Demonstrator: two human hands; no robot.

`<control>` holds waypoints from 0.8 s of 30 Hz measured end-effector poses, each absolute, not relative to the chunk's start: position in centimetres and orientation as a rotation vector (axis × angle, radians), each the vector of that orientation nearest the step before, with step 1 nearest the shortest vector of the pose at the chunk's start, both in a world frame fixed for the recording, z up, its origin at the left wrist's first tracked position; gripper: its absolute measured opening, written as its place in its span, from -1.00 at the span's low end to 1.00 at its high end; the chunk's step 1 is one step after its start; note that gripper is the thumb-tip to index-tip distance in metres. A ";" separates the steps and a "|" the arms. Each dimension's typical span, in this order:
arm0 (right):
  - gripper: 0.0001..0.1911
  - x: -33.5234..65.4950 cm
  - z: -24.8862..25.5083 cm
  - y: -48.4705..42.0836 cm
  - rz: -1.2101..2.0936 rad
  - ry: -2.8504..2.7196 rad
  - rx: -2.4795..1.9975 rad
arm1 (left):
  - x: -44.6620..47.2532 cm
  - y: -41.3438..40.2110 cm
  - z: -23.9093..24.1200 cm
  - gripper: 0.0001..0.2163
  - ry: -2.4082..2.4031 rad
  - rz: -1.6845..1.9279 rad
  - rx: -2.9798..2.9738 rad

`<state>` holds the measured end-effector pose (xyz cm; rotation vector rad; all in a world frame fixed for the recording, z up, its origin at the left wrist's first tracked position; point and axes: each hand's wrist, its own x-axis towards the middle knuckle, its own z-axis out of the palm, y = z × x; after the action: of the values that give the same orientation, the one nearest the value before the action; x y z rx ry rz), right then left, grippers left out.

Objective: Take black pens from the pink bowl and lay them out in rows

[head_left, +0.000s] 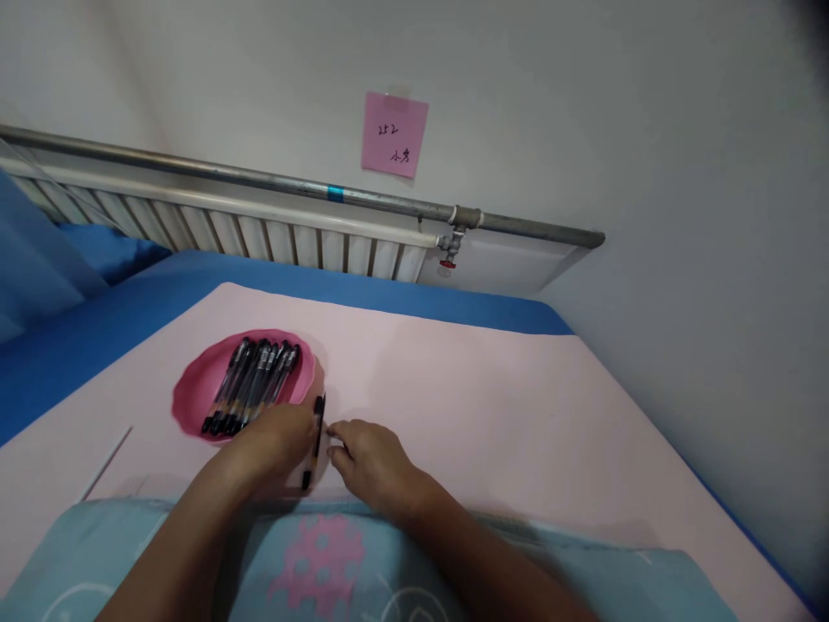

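Observation:
A black-capped gel pen (pixel 315 449) stands out just past the fingers of my left hand (pixel 293 432), which is closed on it. Most of those fingers are hidden behind the back of the hand. My right hand (pixel 372 458) is just to the right of the pen, its thumb and index finger apart and pointing at it with a small gap between. Behind my left hand sits a pink scalloped-edge dish (pixel 191 389). Several similar clear-barrelled pens (pixel 249 384) with black caps lie side by side in it, caps towards the wall.
A thin white stick (pixel 107 462) lies on the pale pink tabletop (pixel 453 406) at the left. Beyond the blue edge (pixel 389 298) are a white radiator (pixel 278 242), a metal pipe (pixel 226 173) and a red-handled valve (pixel 446 263). A pink note (pixel 394 134) is taped to the wall.

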<state>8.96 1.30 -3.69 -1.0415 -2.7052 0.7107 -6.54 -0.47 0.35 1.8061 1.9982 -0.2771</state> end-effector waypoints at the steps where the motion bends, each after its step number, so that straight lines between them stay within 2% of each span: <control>1: -0.73 9.0 -3.6 1.3 0.730 -2.700 -1.044 | -6.5 -0.5 0.5 -0.61 1.996 -0.268 1.803; 6: -0.74 9.0 -3.5 1.3 0.780 -2.658 -1.011 | -6.5 -0.5 1.1 -0.63 2.007 -0.183 1.762; 14: -0.81 9.1 -5.0 2.7 1.059 -2.252 -1.101 | -6.2 -0.7 1.8 -0.73 1.913 0.336 1.717; 24: -0.82 9.2 -4.6 2.9 1.088 -2.296 -1.151 | -5.3 -0.9 0.8 -0.79 1.709 0.285 1.510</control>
<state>9.16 2.89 -4.55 -1.1506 -2.2963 1.0880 -5.34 -0.92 0.80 1.5099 1.7087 0.2852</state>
